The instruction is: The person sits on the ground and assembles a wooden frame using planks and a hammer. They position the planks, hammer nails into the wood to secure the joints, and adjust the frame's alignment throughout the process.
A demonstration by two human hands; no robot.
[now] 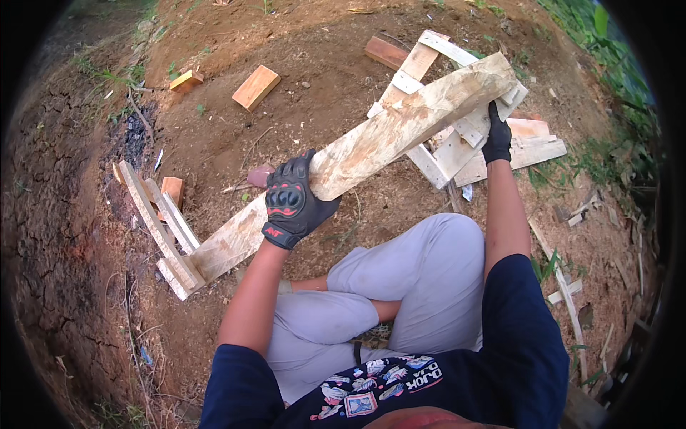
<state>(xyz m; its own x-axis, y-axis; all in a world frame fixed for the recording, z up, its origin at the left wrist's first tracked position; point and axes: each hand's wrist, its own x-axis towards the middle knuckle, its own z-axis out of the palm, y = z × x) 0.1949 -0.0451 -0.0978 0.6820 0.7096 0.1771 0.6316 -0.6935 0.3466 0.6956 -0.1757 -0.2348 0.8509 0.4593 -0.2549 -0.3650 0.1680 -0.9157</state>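
Observation:
A thick, pale, rough-faced wooden board (414, 125) slants up to the right in front of me. My left hand (293, 196), in a black glove with red trim, is closed around its near end. My right hand (498, 136), also in a black glove, grips the far end from its right edge, fingers partly hidden by the wood. A second pale board (232, 239) runs from beneath my left hand to the lower left, meeting several narrow upright slats (153, 214). Whether the two boards touch under my left glove is hidden.
A stack of pale planks and nailed slats (511, 161) lies under and beyond the held board. Loose wood blocks (256, 87) and a smaller block (186, 81) sit on the bare soil. A long thin strip (564, 289) lies at right. My crossed legs (407, 286) are below.

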